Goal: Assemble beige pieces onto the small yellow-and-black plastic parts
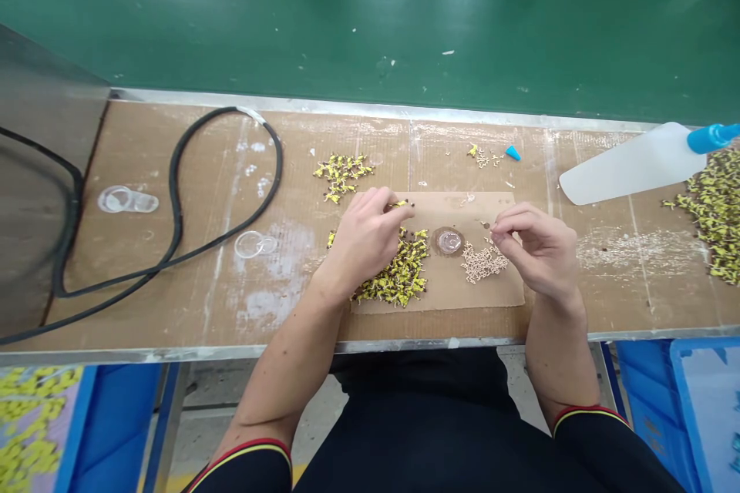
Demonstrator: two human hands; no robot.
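Observation:
My left hand [370, 235] is closed in a pinch above a pile of small yellow-and-black pieces [398, 273]. A small yellow piece with a dark end [400, 204] shows at its fingertips. My right hand [537, 246] also pinches, thumb against forefinger, at the upper right of a heap of tiny beige pieces [482, 263]. A pale speck at those fingertips looks like one of the beige pieces, though its shape is too small to read. Between the hands, a small clear round dish [449, 242] rests on a cardboard sheet [451, 296].
A smaller yellow group [341, 173] lies behind my left hand. Farther right are a blue cap [512, 153], a white squeeze bottle [633, 162] on its side and a large yellow pile [722, 216]. A black cable [176, 200] loops leftward. Blue bins [119, 416] flank me below the table edge.

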